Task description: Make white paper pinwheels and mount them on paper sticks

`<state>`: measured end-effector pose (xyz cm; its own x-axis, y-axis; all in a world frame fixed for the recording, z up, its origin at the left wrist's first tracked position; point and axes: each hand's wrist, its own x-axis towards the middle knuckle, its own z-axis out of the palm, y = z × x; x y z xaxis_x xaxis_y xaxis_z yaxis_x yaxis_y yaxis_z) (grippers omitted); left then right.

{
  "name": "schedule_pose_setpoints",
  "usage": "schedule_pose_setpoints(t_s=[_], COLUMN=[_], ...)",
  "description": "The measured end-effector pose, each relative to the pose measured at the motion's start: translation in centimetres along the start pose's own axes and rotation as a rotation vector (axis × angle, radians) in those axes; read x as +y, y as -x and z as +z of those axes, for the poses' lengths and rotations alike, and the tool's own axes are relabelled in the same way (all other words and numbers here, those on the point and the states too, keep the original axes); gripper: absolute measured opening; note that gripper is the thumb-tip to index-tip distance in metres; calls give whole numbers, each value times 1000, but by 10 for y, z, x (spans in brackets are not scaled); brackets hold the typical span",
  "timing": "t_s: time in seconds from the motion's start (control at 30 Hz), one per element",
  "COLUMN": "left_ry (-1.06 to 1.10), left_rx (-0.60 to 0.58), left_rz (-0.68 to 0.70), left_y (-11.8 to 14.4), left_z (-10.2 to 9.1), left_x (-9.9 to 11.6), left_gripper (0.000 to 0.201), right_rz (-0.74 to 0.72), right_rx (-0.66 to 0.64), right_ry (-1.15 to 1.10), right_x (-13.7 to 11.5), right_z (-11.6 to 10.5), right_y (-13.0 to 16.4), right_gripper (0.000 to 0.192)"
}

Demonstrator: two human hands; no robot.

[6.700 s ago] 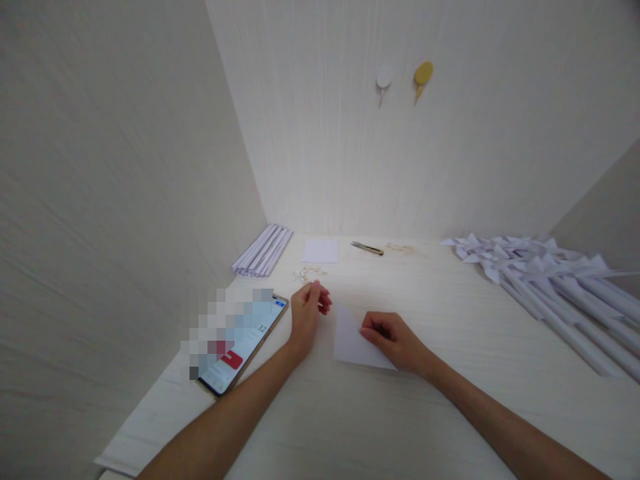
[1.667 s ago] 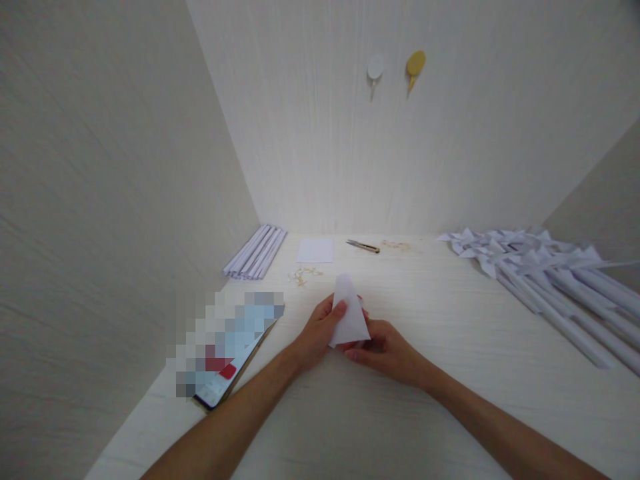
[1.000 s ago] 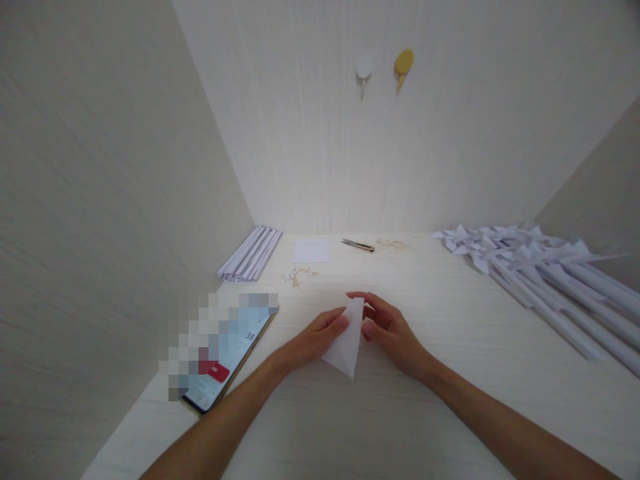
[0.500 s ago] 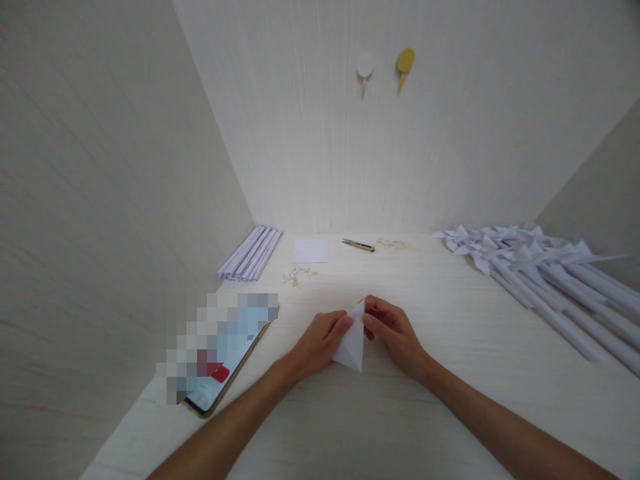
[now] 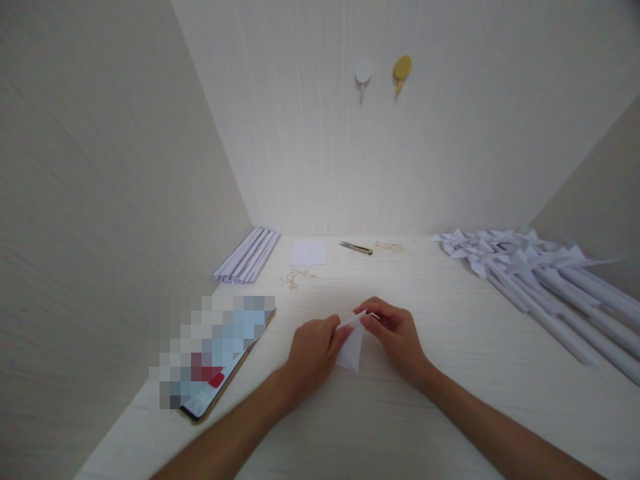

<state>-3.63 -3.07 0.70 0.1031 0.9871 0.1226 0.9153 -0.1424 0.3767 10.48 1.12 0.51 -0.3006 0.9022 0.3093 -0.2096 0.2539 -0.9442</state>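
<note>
Between my two hands, just above the table, is a folded piece of white paper [image 5: 351, 350] with a pointed top corner. My left hand [image 5: 316, 347] is closed on its left side, the thumb lying across the upper edge. With thumb and fingertips my right hand [image 5: 393, 333] pinches the top right corner. Part of the paper is hidden behind the left thumb and fingers.
A phone [image 5: 225, 367] lies at the left. Toward the back are rolled white paper sticks [image 5: 249, 257], a square paper sheet [image 5: 308, 253], small thread snips [image 5: 356, 248] and thin pale scraps [image 5: 297, 278]. Paper pinwheels on sticks [image 5: 530, 260] are piled at the right.
My left hand has turned and its thumb now reaches further over the paper's top. The paper's upper part has folded or tilted, so less of its face shows.
</note>
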Motion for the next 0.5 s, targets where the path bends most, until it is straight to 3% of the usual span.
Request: schedule_pose_setpoints(t_s=[0.5], left_ry=[-148], left_rx=[19], left_rz=[31], left_y=[1], left_z=[2], left_x=[0], left_gripper=[49], right_rz=[-36], right_rx=[28], right_ry=[74], right_x=[-2], right_z=[-1], right_y=[1], right_gripper=[9])
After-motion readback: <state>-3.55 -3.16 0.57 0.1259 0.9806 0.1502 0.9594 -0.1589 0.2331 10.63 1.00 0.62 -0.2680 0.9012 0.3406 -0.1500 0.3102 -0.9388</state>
